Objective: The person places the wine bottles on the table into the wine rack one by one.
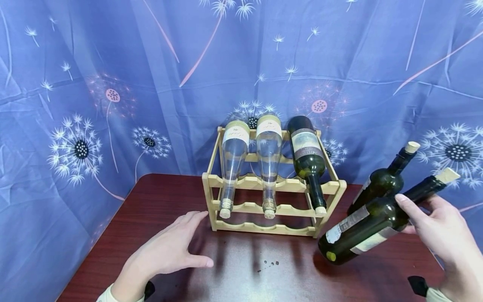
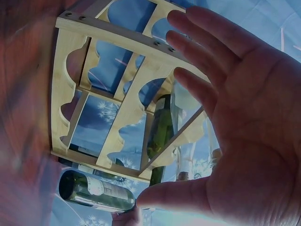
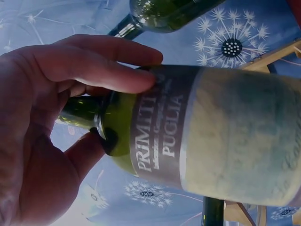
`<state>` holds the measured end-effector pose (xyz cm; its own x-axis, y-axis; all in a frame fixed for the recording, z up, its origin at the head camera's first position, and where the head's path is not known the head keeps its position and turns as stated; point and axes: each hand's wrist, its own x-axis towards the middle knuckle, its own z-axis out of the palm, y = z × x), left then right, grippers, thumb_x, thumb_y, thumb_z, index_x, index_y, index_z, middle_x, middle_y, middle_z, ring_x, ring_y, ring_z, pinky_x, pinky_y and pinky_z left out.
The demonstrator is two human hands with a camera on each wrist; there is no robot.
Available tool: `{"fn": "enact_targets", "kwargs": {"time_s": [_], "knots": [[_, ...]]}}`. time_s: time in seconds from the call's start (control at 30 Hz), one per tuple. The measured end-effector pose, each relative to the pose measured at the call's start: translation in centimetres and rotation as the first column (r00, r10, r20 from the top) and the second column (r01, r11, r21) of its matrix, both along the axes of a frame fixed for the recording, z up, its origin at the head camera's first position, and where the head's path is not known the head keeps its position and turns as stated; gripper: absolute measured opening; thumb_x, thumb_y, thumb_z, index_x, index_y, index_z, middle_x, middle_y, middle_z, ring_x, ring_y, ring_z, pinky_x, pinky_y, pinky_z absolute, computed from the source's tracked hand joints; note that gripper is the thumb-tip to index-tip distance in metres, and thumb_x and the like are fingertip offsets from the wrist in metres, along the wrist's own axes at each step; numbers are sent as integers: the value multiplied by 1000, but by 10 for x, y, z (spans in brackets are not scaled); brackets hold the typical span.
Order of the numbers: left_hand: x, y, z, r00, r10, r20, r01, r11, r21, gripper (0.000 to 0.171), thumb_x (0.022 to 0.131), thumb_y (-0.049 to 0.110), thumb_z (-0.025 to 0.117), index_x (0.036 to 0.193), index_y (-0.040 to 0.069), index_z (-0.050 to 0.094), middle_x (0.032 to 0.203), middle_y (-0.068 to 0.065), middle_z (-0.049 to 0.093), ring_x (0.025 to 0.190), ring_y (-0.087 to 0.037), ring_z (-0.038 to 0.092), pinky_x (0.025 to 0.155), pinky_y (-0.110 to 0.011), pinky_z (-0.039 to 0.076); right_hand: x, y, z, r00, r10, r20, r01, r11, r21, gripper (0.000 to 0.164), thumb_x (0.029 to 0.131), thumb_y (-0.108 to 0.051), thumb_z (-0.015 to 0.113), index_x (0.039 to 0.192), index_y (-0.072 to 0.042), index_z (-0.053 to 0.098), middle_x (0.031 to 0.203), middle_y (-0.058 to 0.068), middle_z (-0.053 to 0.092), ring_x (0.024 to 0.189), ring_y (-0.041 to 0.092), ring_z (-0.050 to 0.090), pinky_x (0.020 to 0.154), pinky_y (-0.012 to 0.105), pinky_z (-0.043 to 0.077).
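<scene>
My right hand grips a dark green wine bottle around its shoulder, and the bottle tilts with its corked neck up to the right. In the right wrist view the label of this bottle faces the camera. Behind it a second dark green bottle stands on the table. A wooden wine rack carries two clear bottles and a dark green bottle on its top tier, corks toward me. Beside the rack's left front corner my left hand is spread, holding nothing.
The rack stands on a dark red table, whose lower tiers show scalloped rails. Several small dark specks lie in front of the rack. A blue curtain with dandelion prints hangs behind and to the left.
</scene>
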<state>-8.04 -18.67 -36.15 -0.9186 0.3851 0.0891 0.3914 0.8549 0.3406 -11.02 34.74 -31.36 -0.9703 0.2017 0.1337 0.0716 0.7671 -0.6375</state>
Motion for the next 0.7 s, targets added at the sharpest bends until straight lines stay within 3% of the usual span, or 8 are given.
{"fn": "enact_targets", "kwargs": {"time_s": [0.07,0.23,0.37,0.5,0.7], "knots": [[0,1,0,1000,-2,0,2,1000,0,112,61,85,59,148,19,34,142,6,41,131,-13,38,101,-38,39,-1,-2,-1,999,38,-22,-39,998,-52,60,97,-47,48,127,4,47,107,26,60,65,5,64,53,27,52],[1,2,1,1000,-9,9,9,1000,-3,111,61,85,58,149,22,33,142,9,40,131,-10,36,101,-37,39,-3,-6,-3,993,108,-41,-114,976,-185,50,97,-42,51,122,1,47,89,0,64,69,11,68,56,33,55],[2,3,1,1000,-13,12,13,1000,2,110,61,85,59,149,24,32,142,9,40,131,-9,37,100,-37,41,-7,-7,-5,986,165,-36,-168,934,-316,33,98,-37,53,118,-10,48,88,-13,65,74,13,69,59,36,56],[2,5,0,1000,-13,19,13,1000,-2,109,61,85,58,148,23,33,142,8,41,130,-10,38,99,-38,42,-11,-8,-9,967,249,-52,-243,846,-474,21,99,-26,53,117,-15,48,93,-10,68,78,16,70,60,38,56],[1,10,-3,999,-26,25,26,1000,16,110,62,85,58,149,25,31,142,11,39,130,-7,37,100,-36,41,-17,-8,-18,926,364,-102,-330,648,-686,17,101,-16,49,117,-14,51,96,2,72,82,21,71,61,42,55]]}}
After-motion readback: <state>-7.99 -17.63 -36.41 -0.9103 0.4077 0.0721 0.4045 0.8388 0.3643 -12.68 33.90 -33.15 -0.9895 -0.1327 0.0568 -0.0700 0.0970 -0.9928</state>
